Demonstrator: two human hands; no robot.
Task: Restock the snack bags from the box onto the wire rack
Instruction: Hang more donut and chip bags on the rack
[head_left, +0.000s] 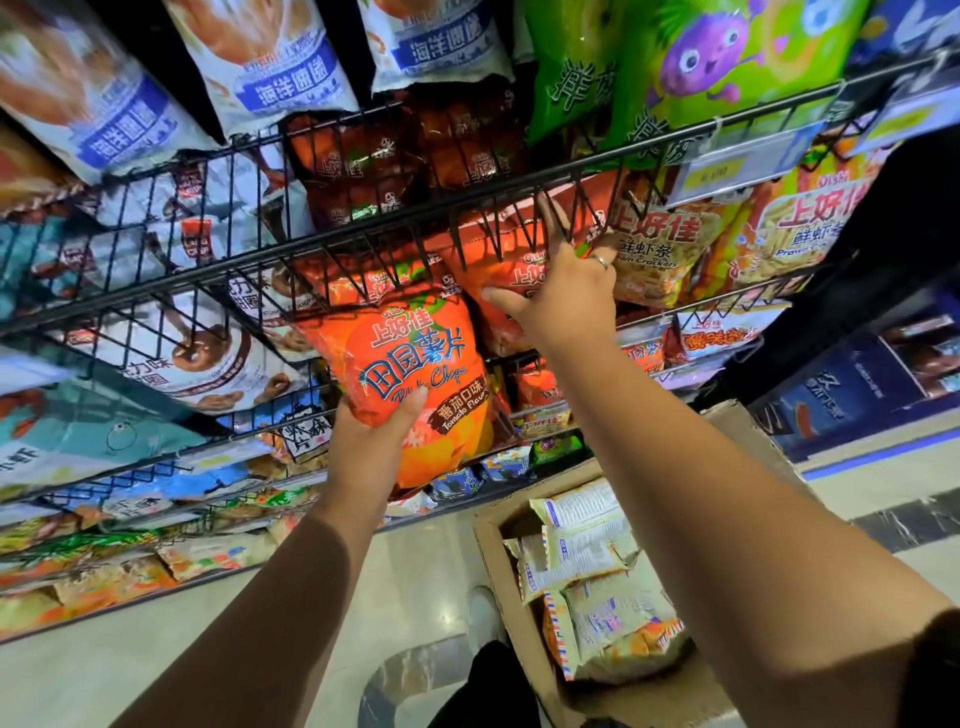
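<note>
Below the wire rack, left hand gripping chip bag, right hand splayed against shelved bags

Box on floor before rack — bags inside.

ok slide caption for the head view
Left hand holds orange chip bag at the wire rack, right hand touching shelved bags

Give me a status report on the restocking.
Left hand grips an orange chip bag, raised to the wire rack. Right hand open, pressing against shelved orange bags. Box below holds more bags.
</note>
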